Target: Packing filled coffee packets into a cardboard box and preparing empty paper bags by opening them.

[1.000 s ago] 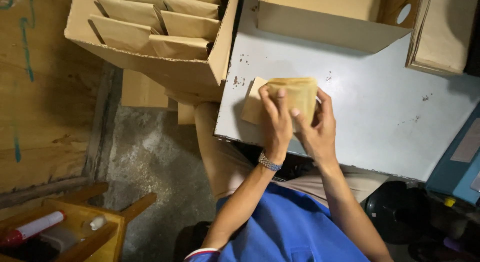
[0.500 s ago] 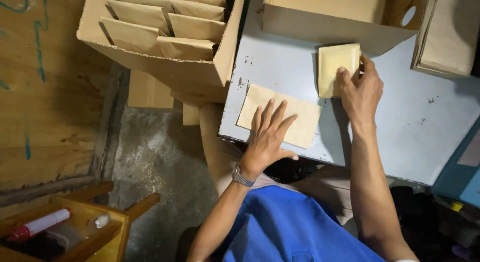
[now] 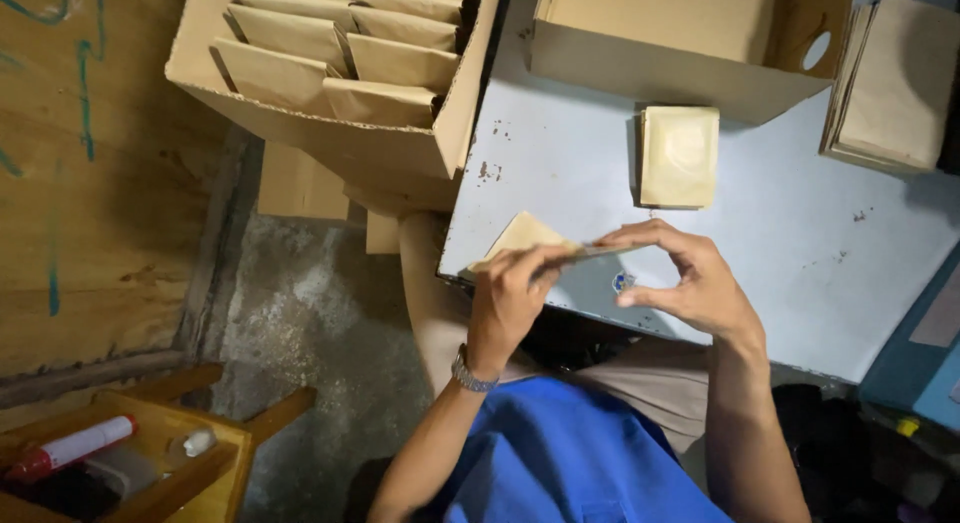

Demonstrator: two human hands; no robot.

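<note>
I pinch a flat brown paper envelope point(image 3: 530, 245) between both hands, left hand point(image 3: 510, 303) and right hand point(image 3: 690, 283), above the table's point(image 3: 800, 243) near edge. It lies edge-on, long axis running left to right; my right fingertips seem closed on its far end.

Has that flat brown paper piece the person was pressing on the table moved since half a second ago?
Yes. The brown paper piece no longer lies flat on the grey table; both hands hold it lifted at the near edge.

Envelope point(image 3: 522, 238) edge-on, face unseen; stack point(image 3: 895, 83) possibly cut off right.
</note>
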